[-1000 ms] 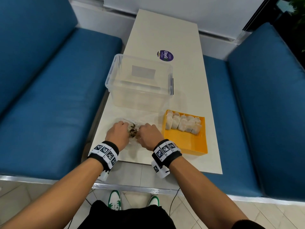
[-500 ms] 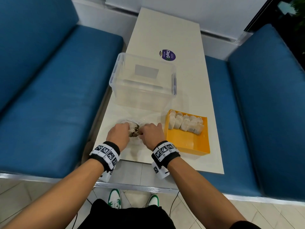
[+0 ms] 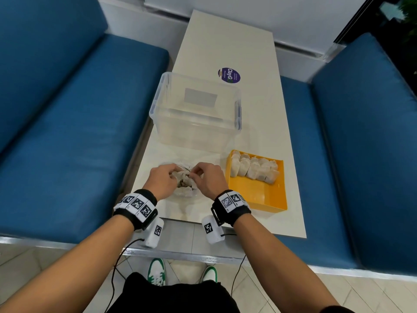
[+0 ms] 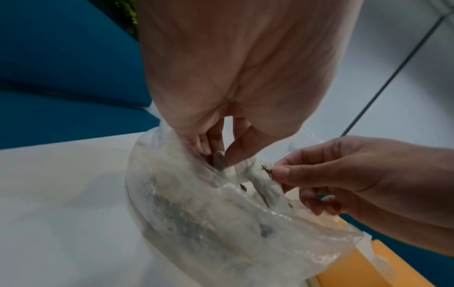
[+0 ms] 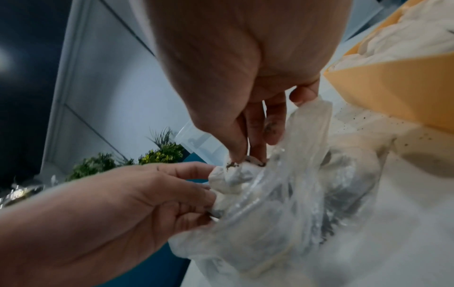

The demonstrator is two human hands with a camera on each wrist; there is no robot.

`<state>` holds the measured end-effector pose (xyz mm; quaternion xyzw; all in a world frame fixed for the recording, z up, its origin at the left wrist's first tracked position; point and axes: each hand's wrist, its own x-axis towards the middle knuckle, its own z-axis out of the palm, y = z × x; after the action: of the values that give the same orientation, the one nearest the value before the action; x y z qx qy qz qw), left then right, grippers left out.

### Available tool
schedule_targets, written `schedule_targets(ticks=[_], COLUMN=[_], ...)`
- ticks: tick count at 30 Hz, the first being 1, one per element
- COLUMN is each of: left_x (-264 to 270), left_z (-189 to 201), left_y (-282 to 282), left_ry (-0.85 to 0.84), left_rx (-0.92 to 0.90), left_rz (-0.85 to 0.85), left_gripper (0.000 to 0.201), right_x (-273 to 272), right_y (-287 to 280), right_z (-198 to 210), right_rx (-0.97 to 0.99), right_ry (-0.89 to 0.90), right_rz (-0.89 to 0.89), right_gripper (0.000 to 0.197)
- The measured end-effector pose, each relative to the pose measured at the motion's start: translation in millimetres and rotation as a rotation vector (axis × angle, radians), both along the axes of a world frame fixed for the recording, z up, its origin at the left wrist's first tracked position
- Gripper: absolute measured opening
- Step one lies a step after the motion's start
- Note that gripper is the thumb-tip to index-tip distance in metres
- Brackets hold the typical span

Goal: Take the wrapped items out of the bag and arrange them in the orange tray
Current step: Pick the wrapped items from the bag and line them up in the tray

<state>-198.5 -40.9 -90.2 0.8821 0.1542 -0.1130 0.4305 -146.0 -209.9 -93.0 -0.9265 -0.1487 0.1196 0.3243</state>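
A clear plastic bag [image 3: 184, 192] lies on the white table [image 3: 225, 41] between my hands, with more wrapped items dimly visible inside. My left hand [image 3: 172, 175] pinches the bag's mouth [image 4: 221, 161] between thumb and fingers. My right hand [image 3: 195, 175] pinches the top of a white wrapped item [image 5: 228, 176] that sticks out of the opening; dark flecks cling to it. The orange tray [image 3: 257, 195] sits just right of my right hand, with a row of several white wrapped items [image 3: 252, 170] along its far side.
A clear plastic box [image 3: 196, 114] stands just beyond the bag. A purple sticker [image 3: 229, 75] is on the table past it. Blue benches [image 3: 79, 132] flank the table on both sides. Dark crumbs [image 5: 363, 124] dot the table beside the tray.
Both hands have stayed at the bag and shifted slightly away from me. A white wrapped item now shows between the fingertips where a dark patch showed before.
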Motion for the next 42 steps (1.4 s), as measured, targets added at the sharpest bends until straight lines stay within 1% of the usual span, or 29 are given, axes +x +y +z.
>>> schedule_targets(ticks=[3, 5, 7, 9, 12, 14, 15, 18, 21, 24, 26, 27, 30, 32, 34, 36, 38, 42], left_x=[2.9, 4.6, 5.2, 5.9, 7.1, 7.6, 7.8, 7.6, 5.3, 3.3, 2.7, 2.5, 5.0, 10.4, 15.1, 18.7, 20.3, 17.9], left_z=[1.7, 0.1, -1.3, -2.3, -3.2, -3.0, -3.2, -2.3, 2.2, 5.7, 5.7, 4.9, -0.9, -7.6, -10.5, -13.9, -17.9, -26.6], left_y=[1.7, 2.5, 3.8, 4.3, 3.7, 3.1, 3.4, 4.9, 4.5, 4.6, 5.2, 4.8, -2.0, -10.8, -22.5, -33.2, -42.4, -53.6], left_ry=[0.008, 0.011, 0.008, -0.015, -0.046, -0.034, -0.028, -0.023, -0.023, -0.002, 0.012, 0.016, 0.004, 0.006, 0.046, 0.07, 0.068, 0.026], left_rx=[-0.04, -0.122, -0.194, -0.22, -0.204, -0.212, -0.225, -0.188, -0.138, -0.156, -0.148, -0.11, 0.036, 0.124, 0.209, 0.312, 0.402, 0.445], left_rz=[0.042, 0.071, 0.088, 0.124, 0.174, 0.196, 0.211, 0.228, 0.196, 0.184, 0.131, 0.087, -0.015, -0.052, -0.08, -0.102, -0.091, -0.083], left_gripper=[0.035, 0.026, 0.028, 0.027, 0.015, 0.012, 0.012, 0.012, 0.012, 0.021, 0.032, 0.034, 0.027, 0.024, 0.015, 0.022, 0.022, 0.02], right_x=[2.5, 3.7, 4.4, 4.6, 3.8, 4.2, 4.9, 5.4, 5.0, 4.4, 4.6, 4.8, 3.8, 2.7, 0.9, -0.7, -2.7, -8.4], right_y=[0.1, 0.0, 0.2, 0.7, 1.0, 0.3, 0.3, 1.7, 3.1, 3.8, 5.1, 6.3, 10.6, 11.8, 11.2, 8.4, 3.4, -8.0], right_z=[4.2, 6.8, 7.9, 8.3, 11.3, 13.6, 13.8, 16.0, 15.1, 15.0, 16.1, 17.2, 19.5, 18.8, 17.9, 17.0, 15.9, 15.5], right_rx=[0.096, 0.123, 0.146, 0.168, 0.169, 0.099, 0.05, -0.057, -0.108, -0.086, -0.118, -0.147, -0.282, -0.326, -0.335, -0.315, -0.295, -0.34], right_ry=[0.024, 0.024, 0.044, 0.079, 0.183, 0.209, 0.194, 0.151, 0.134, 0.108, 0.083, 0.08, 0.055, 0.034, 0.031, 0.012, -0.026, -0.117], right_rz=[-0.05, -0.059, -0.061, -0.059, -0.024, 0.035, 0.064, 0.103, 0.111, 0.105, 0.11, 0.131, 0.22, 0.246, 0.247, 0.228, 0.196, 0.17], right_gripper=[0.005, 0.005, 0.005, 0.006, 0.023, 0.036, 0.039, 0.022, 0.016, 0.012, 0.014, 0.017, 0.026, 0.026, 0.026, 0.026, 0.025, 0.018])
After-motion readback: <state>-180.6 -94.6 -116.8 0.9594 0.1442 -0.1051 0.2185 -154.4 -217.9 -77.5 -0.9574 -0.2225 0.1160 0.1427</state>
